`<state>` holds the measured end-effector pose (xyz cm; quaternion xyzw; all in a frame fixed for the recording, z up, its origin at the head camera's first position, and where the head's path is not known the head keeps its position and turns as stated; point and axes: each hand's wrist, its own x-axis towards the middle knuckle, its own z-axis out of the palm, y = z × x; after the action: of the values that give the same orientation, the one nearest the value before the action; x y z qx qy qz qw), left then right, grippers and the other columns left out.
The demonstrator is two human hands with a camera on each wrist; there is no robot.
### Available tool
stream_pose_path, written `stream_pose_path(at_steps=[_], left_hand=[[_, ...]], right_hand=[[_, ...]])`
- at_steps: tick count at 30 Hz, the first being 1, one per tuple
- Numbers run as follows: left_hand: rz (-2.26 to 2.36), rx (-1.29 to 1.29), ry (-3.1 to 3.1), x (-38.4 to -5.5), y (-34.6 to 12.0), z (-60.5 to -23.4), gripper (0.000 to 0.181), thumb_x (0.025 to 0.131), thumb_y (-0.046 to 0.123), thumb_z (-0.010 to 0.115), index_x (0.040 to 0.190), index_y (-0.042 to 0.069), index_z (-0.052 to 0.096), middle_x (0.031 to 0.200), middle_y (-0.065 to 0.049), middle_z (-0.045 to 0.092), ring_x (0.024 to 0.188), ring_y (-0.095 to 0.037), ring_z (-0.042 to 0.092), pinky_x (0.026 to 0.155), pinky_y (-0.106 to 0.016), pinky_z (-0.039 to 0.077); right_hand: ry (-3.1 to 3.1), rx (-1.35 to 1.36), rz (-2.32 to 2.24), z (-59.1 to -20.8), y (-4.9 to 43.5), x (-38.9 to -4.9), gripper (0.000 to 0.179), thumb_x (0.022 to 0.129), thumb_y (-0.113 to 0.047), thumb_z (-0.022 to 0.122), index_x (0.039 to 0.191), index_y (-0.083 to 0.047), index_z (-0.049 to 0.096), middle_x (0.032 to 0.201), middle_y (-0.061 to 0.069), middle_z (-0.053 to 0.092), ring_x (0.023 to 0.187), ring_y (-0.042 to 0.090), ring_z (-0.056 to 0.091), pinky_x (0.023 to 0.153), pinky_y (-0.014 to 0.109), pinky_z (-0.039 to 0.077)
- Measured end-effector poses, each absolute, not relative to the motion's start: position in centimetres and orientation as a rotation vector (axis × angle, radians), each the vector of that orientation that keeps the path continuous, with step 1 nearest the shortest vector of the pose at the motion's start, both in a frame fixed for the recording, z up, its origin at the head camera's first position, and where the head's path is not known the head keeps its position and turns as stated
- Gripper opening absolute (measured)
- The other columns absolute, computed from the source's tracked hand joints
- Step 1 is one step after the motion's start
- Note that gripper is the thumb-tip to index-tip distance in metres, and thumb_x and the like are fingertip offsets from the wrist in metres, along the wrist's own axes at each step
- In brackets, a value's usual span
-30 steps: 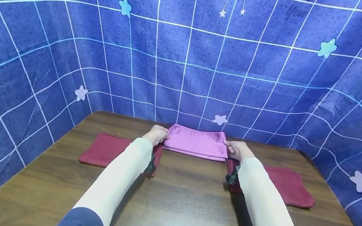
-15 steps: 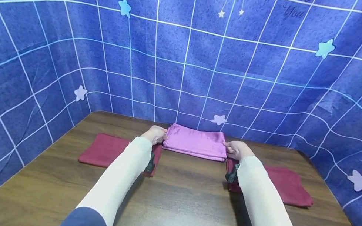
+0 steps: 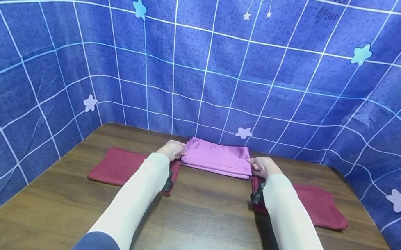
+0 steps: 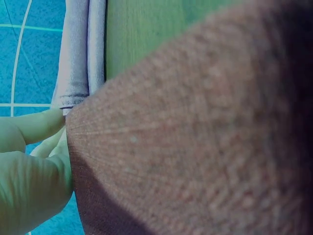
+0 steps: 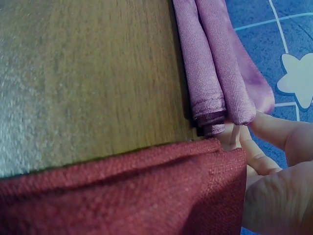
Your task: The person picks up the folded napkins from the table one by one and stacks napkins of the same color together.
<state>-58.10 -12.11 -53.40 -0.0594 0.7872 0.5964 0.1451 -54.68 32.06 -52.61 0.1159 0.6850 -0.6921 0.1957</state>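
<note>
A folded pink satiny cloth (image 3: 217, 158) lies at the back middle of the table, its layers stacked flat. My left hand (image 3: 173, 150) pinches its left end, and my right hand (image 3: 264, 166) pinches the right end. In the right wrist view, the thumb and fingers (image 5: 264, 129) meet the cloth's rounded folds (image 5: 203, 63), some fingers reaching underneath. The left wrist view has fingertips (image 4: 51, 122) at the cloth's end, partly hidden by a dark red cloth (image 4: 186, 122) close to the camera.
Two folded dark red cloths lie on the wooden table (image 3: 201, 220): one at left (image 3: 117, 167) under the left forearm, the other at right (image 3: 319, 206) under the right forearm. A blue gridded curtain (image 3: 226, 62) with stars hangs behind the table and along its sides.
Both hands stay at the two ends of the pink cloth. The cloths keep their places; only the head view shifts slightly.
</note>
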Motion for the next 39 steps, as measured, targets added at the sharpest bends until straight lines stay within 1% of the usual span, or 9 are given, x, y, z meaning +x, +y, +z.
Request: stream_pose_path(at_steps=[5, 11, 14, 18, 21, 27, 33, 36, 39], left_hand=[[1.680, -0.225, 2.292, -56.2, -11.7, -51.6, 0.058, 0.078, -0.004, 0.068, 0.132, 0.014, 0.060, 0.113, -0.003, 0.071, 0.093, -0.013, 0.066, 0.059, -0.024, 0.052], [1.729, -0.124, 2.271, -56.4, -11.8, -52.0, 0.054, 0.079, -0.005, 0.071, 0.130, 0.008, 0.061, 0.117, -0.009, 0.070, 0.102, -0.022, 0.067, 0.086, -0.032, 0.057], [1.796, -0.096, 2.254, -56.4, -11.8, -52.3, 0.048, 0.072, -0.006, 0.074, 0.117, 0.010, 0.069, 0.107, -0.007, 0.072, 0.090, -0.022, 0.070, 0.077, -0.032, 0.058], [1.781, -0.090, 2.284, -55.2, -11.6, -51.2, 0.045, 0.069, -0.007, 0.073, 0.110, 0.014, 0.072, 0.096, -0.004, 0.073, 0.080, -0.018, 0.068, 0.068, -0.029, 0.056], [1.698, -0.126, 2.321, -54.8, -11.5, -50.5, 0.052, 0.075, -0.005, 0.068, 0.124, 0.013, 0.066, 0.109, -0.006, 0.072, 0.093, -0.019, 0.068, 0.077, -0.031, 0.055], [1.872, -0.135, 2.213, -61.9, -12.0, -56.7, 0.060, 0.065, -0.014, 0.071, 0.122, 0.007, 0.066, 0.107, -0.006, 0.072, 0.087, -0.016, 0.067, 0.072, -0.030, 0.058], [1.835, -0.120, 2.217, -71.1, -13.5, -64.8, 0.067, 0.068, -0.008, 0.075, 0.130, 0.012, 0.061, 0.123, -0.007, 0.067, 0.105, -0.020, 0.065, 0.091, -0.042, 0.056], [1.858, -0.102, 2.200, -71.3, -13.6, -64.9, 0.062, 0.070, -0.005, 0.075, 0.128, 0.014, 0.063, 0.120, -0.007, 0.068, 0.107, -0.021, 0.064, 0.093, -0.042, 0.055], [1.894, -0.098, 2.166, -68.2, -13.3, -62.5, 0.059, 0.071, -0.005, 0.075, 0.126, 0.012, 0.063, 0.114, -0.007, 0.070, 0.103, -0.019, 0.065, 0.091, -0.038, 0.055]], right_hand=[[1.947, 0.324, -1.948, -52.7, 31.7, -54.6, 0.028, 0.085, -0.013, 0.074, 0.108, -0.003, 0.061, 0.082, -0.003, 0.057, 0.070, 0.008, 0.057, 0.091, 0.038, 0.053], [2.048, 0.347, -1.895, -43.2, 26.9, -43.8, 0.040, 0.092, -0.011, 0.065, 0.124, 0.007, 0.049, 0.100, 0.003, 0.056, 0.078, 0.006, 0.056, 0.091, 0.031, 0.053], [2.044, 0.349, -1.896, -39.6, 25.4, -39.8, 0.024, 0.098, -0.009, 0.054, 0.117, 0.005, 0.048, 0.086, -0.001, 0.057, 0.069, 0.002, 0.055, 0.082, 0.024, 0.053], [2.003, 0.374, -1.970, -38.8, 25.0, -39.2, 0.010, 0.099, -0.006, 0.051, 0.107, 0.000, 0.052, 0.066, -0.006, 0.056, 0.057, 0.000, 0.055, 0.071, 0.020, 0.052], [2.006, 0.411, -2.007, -40.3, 25.6, -40.8, 0.018, 0.096, -0.006, 0.058, 0.111, 0.003, 0.055, 0.069, -0.004, 0.057, 0.058, 0.003, 0.056, 0.073, 0.022, 0.054], [1.977, 0.416, -2.085, -41.4, 26.4, -42.4, 0.025, 0.089, -0.003, 0.066, 0.111, 0.007, 0.058, 0.069, 0.001, 0.059, 0.059, 0.008, 0.059, 0.071, 0.026, 0.057], [1.987, 0.463, -2.162, -38.3, 24.8, -39.0, 0.022, 0.096, 0.001, 0.053, 0.116, 0.009, 0.054, 0.062, 0.000, 0.061, 0.056, 0.006, 0.060, 0.069, 0.021, 0.059], [1.947, 0.457, -2.212, -37.6, 24.8, -38.4, 0.031, 0.096, 0.002, 0.051, 0.125, 0.013, 0.050, 0.062, 0.003, 0.062, 0.057, 0.008, 0.062, 0.077, 0.024, 0.059], [1.956, 0.458, -2.204, -37.5, 25.0, -38.2, 0.037, 0.096, 0.002, 0.051, 0.131, 0.014, 0.045, 0.066, 0.004, 0.063, 0.061, 0.009, 0.063, 0.084, 0.026, 0.058]])
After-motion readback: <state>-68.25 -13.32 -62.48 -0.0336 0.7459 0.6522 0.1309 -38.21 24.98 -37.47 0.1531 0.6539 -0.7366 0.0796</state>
